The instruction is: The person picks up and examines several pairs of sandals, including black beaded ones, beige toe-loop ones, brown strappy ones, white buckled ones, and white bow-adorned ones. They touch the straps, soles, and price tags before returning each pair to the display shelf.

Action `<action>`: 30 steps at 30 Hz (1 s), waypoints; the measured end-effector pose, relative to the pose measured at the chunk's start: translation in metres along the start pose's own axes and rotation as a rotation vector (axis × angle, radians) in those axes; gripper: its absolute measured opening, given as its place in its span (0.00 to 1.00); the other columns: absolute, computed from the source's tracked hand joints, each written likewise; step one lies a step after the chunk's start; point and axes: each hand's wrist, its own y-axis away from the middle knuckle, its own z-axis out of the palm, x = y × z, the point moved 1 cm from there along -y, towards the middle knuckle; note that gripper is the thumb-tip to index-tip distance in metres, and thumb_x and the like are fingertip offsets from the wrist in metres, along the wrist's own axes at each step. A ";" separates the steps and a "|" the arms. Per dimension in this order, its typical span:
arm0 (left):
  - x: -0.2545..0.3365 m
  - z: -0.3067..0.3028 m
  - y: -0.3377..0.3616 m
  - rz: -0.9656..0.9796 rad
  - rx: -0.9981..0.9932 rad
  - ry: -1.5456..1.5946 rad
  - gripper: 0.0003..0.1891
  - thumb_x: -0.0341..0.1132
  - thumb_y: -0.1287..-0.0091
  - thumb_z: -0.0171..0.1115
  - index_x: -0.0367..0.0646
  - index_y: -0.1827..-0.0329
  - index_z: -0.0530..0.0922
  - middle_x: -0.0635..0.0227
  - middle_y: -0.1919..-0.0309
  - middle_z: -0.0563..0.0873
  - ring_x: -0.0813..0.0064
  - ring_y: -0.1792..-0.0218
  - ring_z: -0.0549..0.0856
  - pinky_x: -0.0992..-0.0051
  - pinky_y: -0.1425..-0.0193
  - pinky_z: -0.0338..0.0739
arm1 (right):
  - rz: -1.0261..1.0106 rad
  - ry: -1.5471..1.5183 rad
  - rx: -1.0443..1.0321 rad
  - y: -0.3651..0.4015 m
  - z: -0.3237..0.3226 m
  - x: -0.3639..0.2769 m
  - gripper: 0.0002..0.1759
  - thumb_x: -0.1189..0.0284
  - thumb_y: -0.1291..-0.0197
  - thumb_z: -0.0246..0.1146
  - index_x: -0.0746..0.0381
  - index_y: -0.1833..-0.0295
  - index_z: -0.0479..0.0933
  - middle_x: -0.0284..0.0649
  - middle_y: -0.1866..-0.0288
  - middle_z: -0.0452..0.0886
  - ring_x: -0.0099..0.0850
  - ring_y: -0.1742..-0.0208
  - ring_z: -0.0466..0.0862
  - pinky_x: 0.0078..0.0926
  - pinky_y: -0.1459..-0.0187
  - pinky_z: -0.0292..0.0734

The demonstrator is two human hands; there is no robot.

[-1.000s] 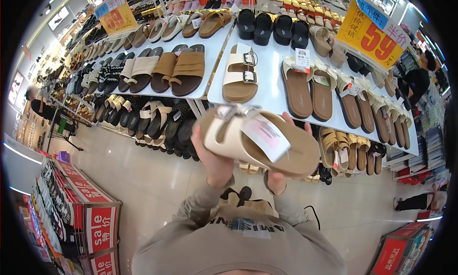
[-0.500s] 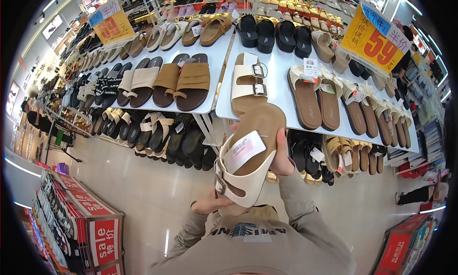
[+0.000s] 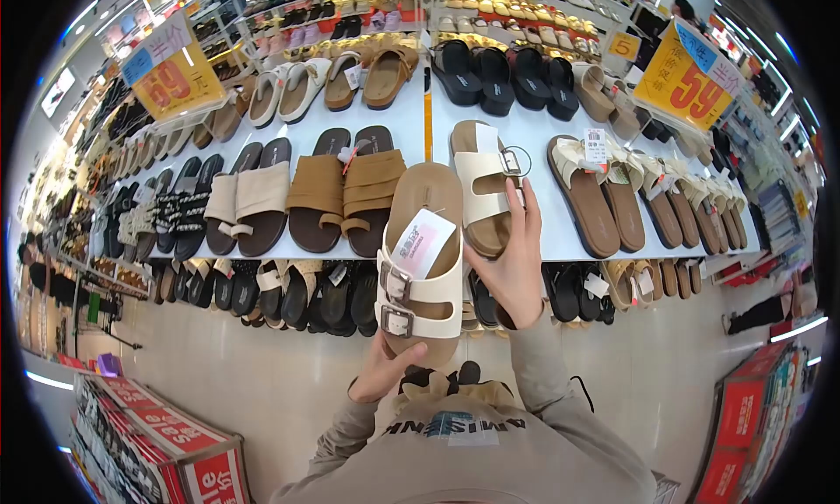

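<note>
In my left hand (image 3: 391, 364), closed around its lower end, I hold a cream two-strap buckle sandal (image 3: 429, 296) with a brown footbed. A white paper label (image 3: 423, 244) lies across the footbed. My right hand (image 3: 512, 268) is at the near end of a matching sandal (image 3: 482, 195) lying on the white display table (image 3: 418, 123). Its fingers stretch along that sandal's right edge, and the thumb lies by the near left side. The held sandal partly overlaps the table edge in this view.
Left of the held sandal stand brown wrap-strap slides (image 3: 344, 189); bow-strap sandals (image 3: 604, 193) are on the right. Black slides (image 3: 494, 80) line the back. Yellow price signs (image 3: 691, 75) rise above the table. More footwear (image 3: 337, 298) fills a shelf below. Red sale bins (image 3: 175, 434) flank the aisle.
My right hand has left the held sandal and moved to the one on the table. The held sandal has turned more upright and shifted left, now in my left hand alone.
</note>
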 end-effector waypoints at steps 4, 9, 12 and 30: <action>0.025 -0.010 -0.022 -0.019 -0.153 -0.106 0.44 0.27 0.33 0.72 0.39 0.19 0.52 0.60 0.26 0.67 0.68 0.26 0.70 0.64 0.24 0.71 | 0.072 0.013 0.105 -0.009 0.014 -0.006 0.53 0.71 0.49 0.79 0.56 0.19 0.59 0.56 0.18 0.53 0.55 0.20 0.62 0.47 0.26 0.69; 0.033 -0.005 -0.042 0.014 -0.388 -0.072 0.44 0.21 0.33 0.69 0.41 0.19 0.50 0.60 0.24 0.64 0.68 0.24 0.68 0.64 0.23 0.69 | 0.123 0.059 0.197 -0.003 0.004 0.000 0.51 0.75 0.53 0.76 0.56 0.21 0.63 0.52 0.18 0.54 0.53 0.20 0.62 0.46 0.26 0.68; 0.034 0.002 -0.051 0.031 -0.465 -0.098 0.43 0.20 0.31 0.68 0.41 0.19 0.49 0.58 0.25 0.66 0.66 0.26 0.72 0.63 0.25 0.73 | 0.169 0.165 0.252 0.011 -0.005 -0.004 0.50 0.75 0.54 0.75 0.55 0.22 0.65 0.51 0.19 0.58 0.52 0.22 0.66 0.46 0.29 0.72; 0.048 0.066 -0.097 0.067 -0.155 -0.238 0.48 0.32 0.19 0.55 0.59 0.15 0.24 0.57 0.71 0.87 0.72 0.73 0.88 0.74 0.71 0.85 | 0.136 0.128 0.189 0.018 -0.030 0.014 0.45 0.71 0.47 0.79 0.59 0.23 0.67 0.51 0.20 0.63 0.52 0.23 0.68 0.44 0.28 0.71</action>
